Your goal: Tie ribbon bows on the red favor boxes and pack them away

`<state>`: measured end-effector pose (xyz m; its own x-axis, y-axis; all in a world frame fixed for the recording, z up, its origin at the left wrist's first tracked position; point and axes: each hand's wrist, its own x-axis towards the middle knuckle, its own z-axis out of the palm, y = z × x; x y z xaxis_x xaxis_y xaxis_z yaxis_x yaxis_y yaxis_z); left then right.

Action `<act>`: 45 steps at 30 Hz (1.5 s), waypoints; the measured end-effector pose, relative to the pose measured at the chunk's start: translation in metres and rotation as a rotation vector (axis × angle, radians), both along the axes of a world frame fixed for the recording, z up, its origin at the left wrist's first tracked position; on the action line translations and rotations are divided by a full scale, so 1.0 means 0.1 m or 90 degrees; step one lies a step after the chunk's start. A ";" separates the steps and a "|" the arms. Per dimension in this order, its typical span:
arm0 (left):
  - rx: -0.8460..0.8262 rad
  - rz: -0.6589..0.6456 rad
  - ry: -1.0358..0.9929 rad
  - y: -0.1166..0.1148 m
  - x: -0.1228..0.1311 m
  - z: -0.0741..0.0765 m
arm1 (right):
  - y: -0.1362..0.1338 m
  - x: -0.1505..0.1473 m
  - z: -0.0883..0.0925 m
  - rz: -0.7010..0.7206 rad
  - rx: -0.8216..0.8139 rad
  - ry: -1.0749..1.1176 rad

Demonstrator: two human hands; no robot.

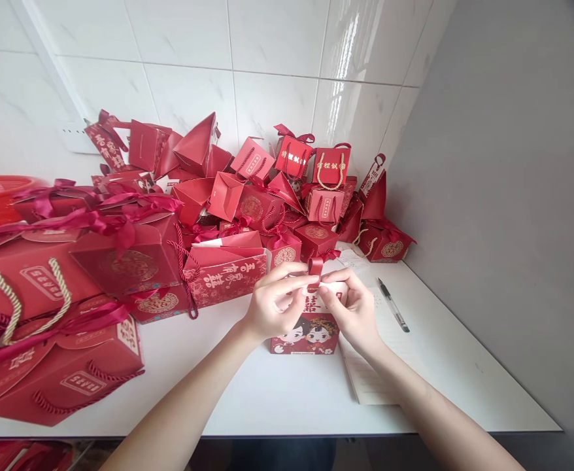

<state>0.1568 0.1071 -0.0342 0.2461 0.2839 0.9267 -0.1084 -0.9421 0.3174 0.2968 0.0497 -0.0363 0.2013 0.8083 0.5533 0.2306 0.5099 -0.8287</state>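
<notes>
A small red gift box with two cartoon figures on its front stands upright on the white table in front of me. Above its top, a dark red ribbon rises in a loop between my fingertips. My left hand pinches the ribbon from the left with thumb and forefinger. From the right, my right hand pinches it too, thumb and fingers nearly meeting the left ones. The fingers hide the lower part of the ribbon and much of the box's top.
A large heap of red gift boxes leans against the tiled wall, with bigger ribboned boxes on the left. A notebook and a black pen lie at right on the white table. A grey wall borders the right side.
</notes>
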 end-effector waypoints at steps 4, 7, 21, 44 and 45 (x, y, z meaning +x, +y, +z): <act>-0.007 -0.011 0.000 -0.01 0.00 0.00 | -0.01 0.01 -0.02 0.018 -0.014 0.007; 0.001 -0.004 -0.002 0.00 0.00 0.01 | 0.00 0.01 -0.02 0.020 -0.015 0.009; 0.016 0.016 0.001 -0.01 0.01 0.02 | 0.01 0.00 0.00 0.028 -0.015 0.017; 0.027 0.070 0.001 0.00 0.02 0.02 | 0.01 0.00 -0.01 0.008 -0.023 0.004; 0.027 0.069 0.002 -0.01 0.02 0.02 | 0.01 0.00 -0.01 0.006 -0.021 0.004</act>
<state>0.1592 0.1065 -0.0319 0.2193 0.2699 0.9376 -0.0034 -0.9608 0.2774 0.2969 0.0507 -0.0372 0.1970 0.8280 0.5250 0.2213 0.4841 -0.8466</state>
